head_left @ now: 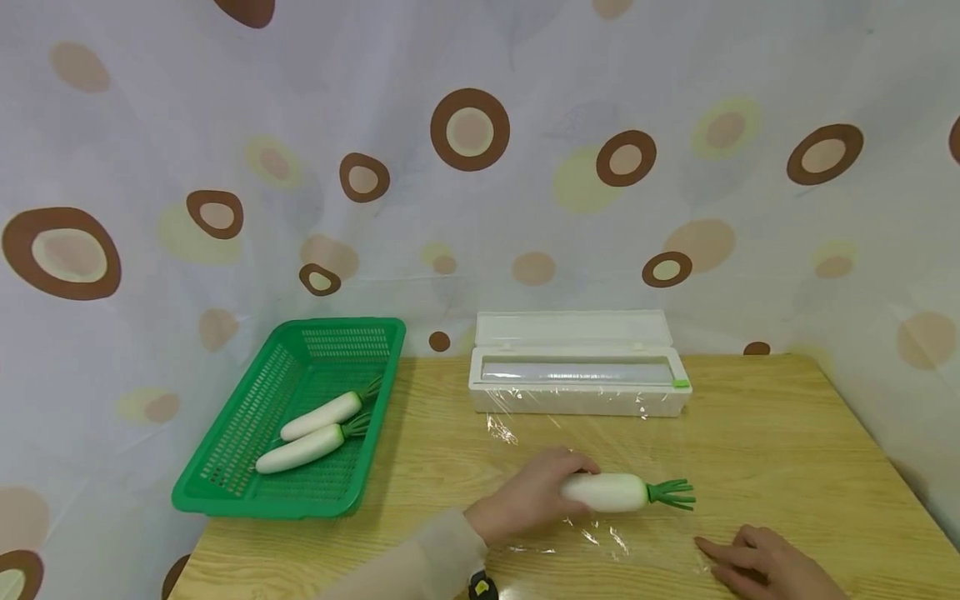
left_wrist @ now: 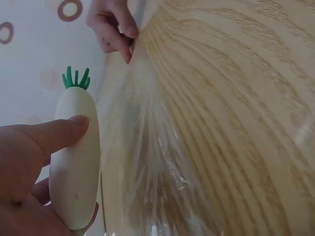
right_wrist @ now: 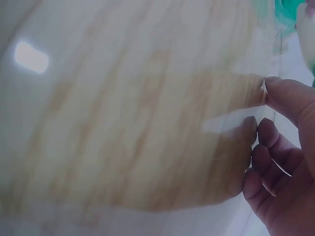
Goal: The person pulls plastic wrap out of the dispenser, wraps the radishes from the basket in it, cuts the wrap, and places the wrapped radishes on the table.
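Observation:
A white radish [head_left: 613, 492] with short green stalks lies level over a sheet of clear cling film [head_left: 592, 537]. My left hand [head_left: 534, 493] grips its plain end, the thumb along one side in the left wrist view. Creases in the film run toward my right hand [head_left: 772, 562], near the table's front right. Its fingertips [right_wrist: 268, 128] touch down at the film's near right corner, with the index finger pointing left and the others bent. From the film box [head_left: 577, 403], with its lid raised, the sheet stretches toward me over the table.
A green plastic basket [head_left: 363, 462] stands at the left, holding two more white radishes [head_left: 303, 448]. The wooden table [head_left: 795, 433] ends at a patterned curtain [head_left: 525, 208] at the back. A small green slider [head_left: 680, 384] sits on the box's right end.

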